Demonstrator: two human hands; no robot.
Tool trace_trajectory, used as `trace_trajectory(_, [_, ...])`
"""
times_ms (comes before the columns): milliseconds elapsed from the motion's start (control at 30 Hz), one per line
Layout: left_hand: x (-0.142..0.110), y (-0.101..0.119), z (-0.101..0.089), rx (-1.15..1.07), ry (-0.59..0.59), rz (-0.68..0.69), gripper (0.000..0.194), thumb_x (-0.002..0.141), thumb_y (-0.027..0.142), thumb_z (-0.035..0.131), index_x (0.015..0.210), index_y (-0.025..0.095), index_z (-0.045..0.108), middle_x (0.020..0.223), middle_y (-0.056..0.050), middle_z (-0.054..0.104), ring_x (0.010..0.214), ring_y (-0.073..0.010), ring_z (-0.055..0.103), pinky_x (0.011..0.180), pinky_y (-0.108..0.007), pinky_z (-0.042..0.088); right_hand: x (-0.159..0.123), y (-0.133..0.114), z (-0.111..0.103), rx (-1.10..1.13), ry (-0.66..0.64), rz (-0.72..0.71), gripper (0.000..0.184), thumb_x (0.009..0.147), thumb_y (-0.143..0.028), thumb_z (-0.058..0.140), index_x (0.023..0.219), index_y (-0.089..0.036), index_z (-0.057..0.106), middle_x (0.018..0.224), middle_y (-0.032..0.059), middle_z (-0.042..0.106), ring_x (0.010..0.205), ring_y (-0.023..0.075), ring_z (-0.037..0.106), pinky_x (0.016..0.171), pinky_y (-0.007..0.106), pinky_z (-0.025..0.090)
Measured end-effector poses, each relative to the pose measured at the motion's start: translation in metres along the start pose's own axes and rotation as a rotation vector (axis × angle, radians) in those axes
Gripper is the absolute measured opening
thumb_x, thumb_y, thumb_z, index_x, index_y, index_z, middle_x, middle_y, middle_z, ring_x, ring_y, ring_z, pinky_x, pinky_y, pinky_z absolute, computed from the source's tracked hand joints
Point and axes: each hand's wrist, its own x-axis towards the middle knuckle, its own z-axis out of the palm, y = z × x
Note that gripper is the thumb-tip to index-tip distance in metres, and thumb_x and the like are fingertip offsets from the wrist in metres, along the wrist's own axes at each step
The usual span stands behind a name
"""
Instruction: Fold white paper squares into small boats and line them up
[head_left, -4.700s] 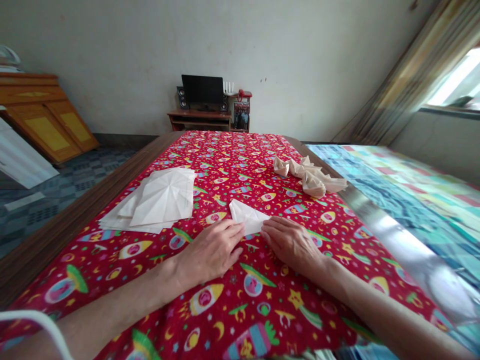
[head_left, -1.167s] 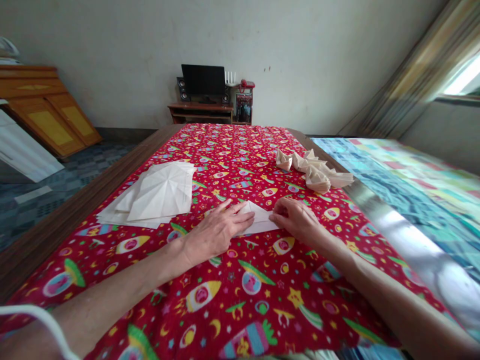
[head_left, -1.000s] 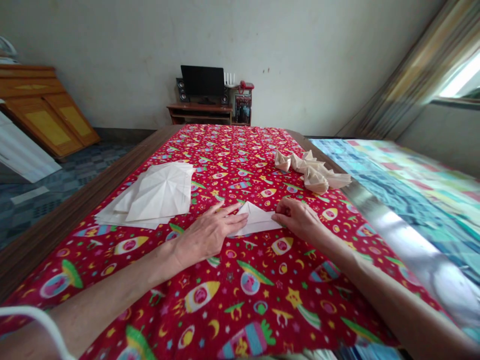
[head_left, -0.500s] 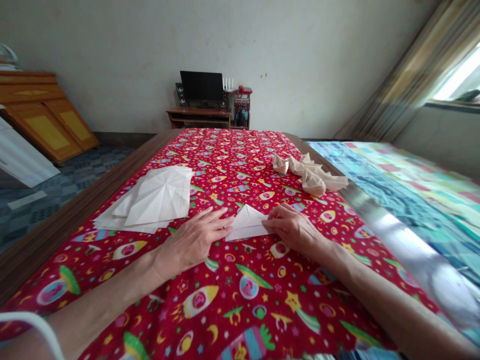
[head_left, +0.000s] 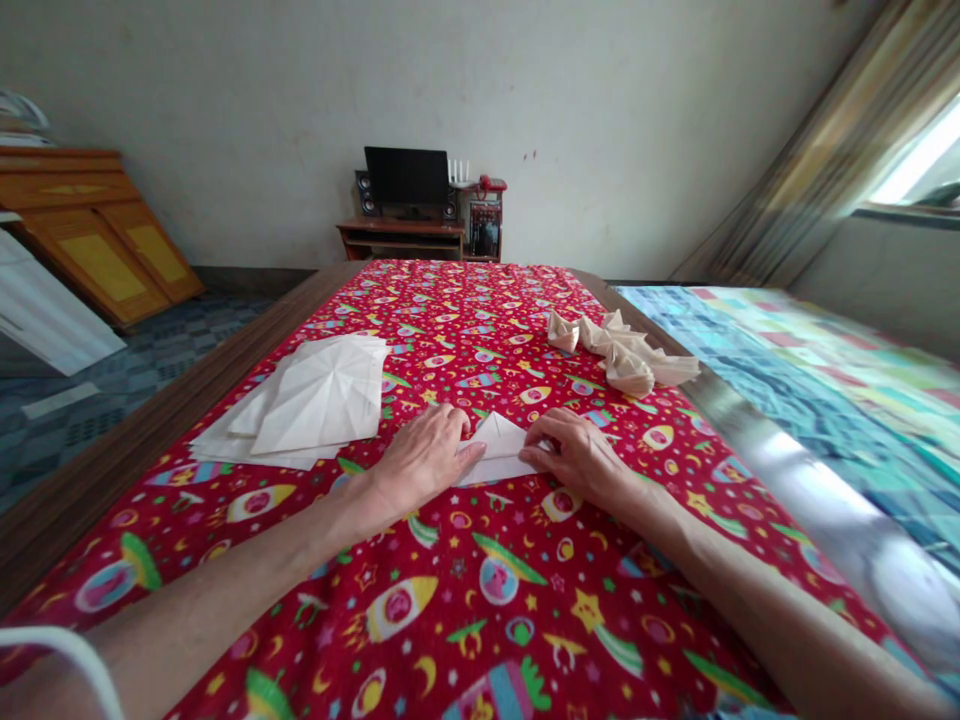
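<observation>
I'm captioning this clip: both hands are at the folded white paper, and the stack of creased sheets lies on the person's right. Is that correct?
Not quite: the stack of creased sheets lies on the person's left, as the head view shows. Both the left hand and right hand are indeed at the folded white paper.

Home rm w/ bed (head_left: 787, 380), curtain (head_left: 817, 150), wooden cabinet (head_left: 97, 245) & monitor (head_left: 406, 176)

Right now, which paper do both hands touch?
The small folded paper between the left hand and right hand, its point facing away. The others lie apart from both: creased sheets stacked left, pleated pieces clustered right.
</observation>
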Motion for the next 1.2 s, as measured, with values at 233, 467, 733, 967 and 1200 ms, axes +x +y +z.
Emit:
trace_trajectory(233, [0.001,0.002,-0.007,-0.056,-0.088,0.013,0.030,0.084,0.038,0.050,0.065,0.016,0.057,0.075,-0.005,0.058,0.073,-0.0180,0.057,0.066,-0.027,0.040,-0.002,-0.004,-0.003,-0.034,0.027,-0.069,0.012,0.087,-0.029,0.056,0.083,-0.019,0.060,0.078,0.0020,0.059,0.072,0.0134,0.053,0.064,0.025,0.039])
trace_trajectory(467, [0.005,0.003,-0.016,-0.391,-0.126,-0.152,0.034,0.082,0.038,0.046,0.059,0.015,0.054,0.053,0.002,0.047,0.053,-0.0114,0.044,0.051,-0.023,0.027,-0.001,-0.035,-0.008,-0.276,0.076,-0.278,0.031,0.087,-0.042,0.055,0.105,-0.018,0.062,0.094,0.0094,0.066,0.086,0.0214,0.056,0.070,0.033,0.042])
trace_trajectory(733, [-0.001,0.011,-0.030,-0.778,-0.040,-0.183,0.050,0.090,0.051,0.032,0.068,0.015,0.059,0.066,-0.001,0.060,0.066,-0.0163,0.056,0.061,-0.026,0.042,0.002,-0.057,-0.003,-0.334,0.211,-0.287,0.026,0.092,-0.019,0.041,0.078,-0.017,0.063,0.070,0.0045,0.064,0.061,0.0126,0.052,0.058,0.026,0.037])
trace_trajectory(967, [0.003,0.009,-0.007,-1.128,0.049,-0.164,0.063,0.079,0.047,0.057,0.128,0.013,0.040,0.120,-0.014,0.058,0.115,-0.0237,0.053,0.096,-0.037,0.044,0.014,-0.049,-0.008,0.533,0.399,0.319,0.030,0.081,-0.042,0.058,0.066,-0.017,0.063,0.059,-0.0003,0.059,0.053,0.0112,0.049,0.050,0.023,0.038])
trace_trajectory(1200, [0.001,0.018,-0.006,-1.391,0.001,-0.290,0.085,0.070,0.037,0.072,0.139,0.012,0.029,0.091,-0.008,0.070,0.089,-0.0212,0.066,0.080,-0.032,0.051,0.010,-0.052,-0.007,0.898,0.238,0.438,0.035,0.077,-0.051,0.060,0.074,-0.016,0.066,0.067,0.0020,0.065,0.063,0.0153,0.058,0.061,0.027,0.047])
